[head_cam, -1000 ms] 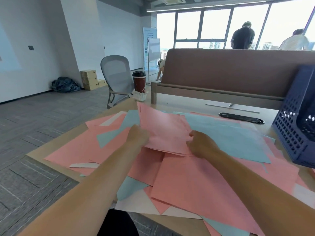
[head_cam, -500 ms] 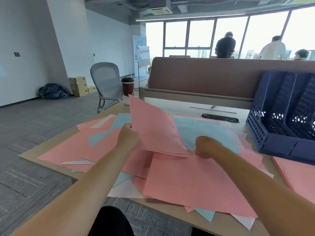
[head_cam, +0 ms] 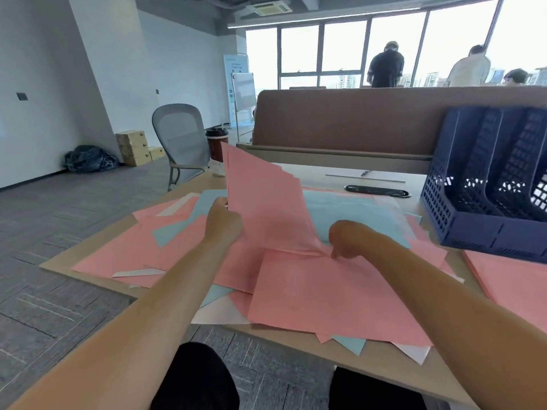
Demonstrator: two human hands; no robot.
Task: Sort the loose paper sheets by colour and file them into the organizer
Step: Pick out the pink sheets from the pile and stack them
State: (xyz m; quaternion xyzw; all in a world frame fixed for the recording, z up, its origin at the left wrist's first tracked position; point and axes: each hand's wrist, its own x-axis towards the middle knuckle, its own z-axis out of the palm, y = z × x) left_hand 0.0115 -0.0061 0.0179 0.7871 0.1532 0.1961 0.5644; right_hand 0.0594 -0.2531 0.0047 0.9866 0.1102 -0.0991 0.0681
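Gathering the pinks looks like the step in hand. The person's left hand (head_cam: 223, 220) grips a pink bunch (head_cam: 266, 208) by its left edge, stood on end over the heap. The right hand (head_cam: 344, 239), fingers curled down, pinches the bunch's lower right corner at the pile.

From where I stand the job seems barely begun. The navy organizer (head_cam: 461, 229) at the right end of the counter (head_cam: 325, 176) shows no paper in the slots I can see into. Loose pink sheets (head_cam: 325, 294), blue sheets (head_cam: 355, 214) and a few white sheets (head_cam: 222, 313) lie overlapped across the counter, some hanging off the near edge. Another pink stack (head_cam: 512, 288) lies flat just in front of the organizer.

A lidded paper cup (head_cam: 217, 143) stands at the far left corner, out of the way. The sprawl itself is the hindrance.
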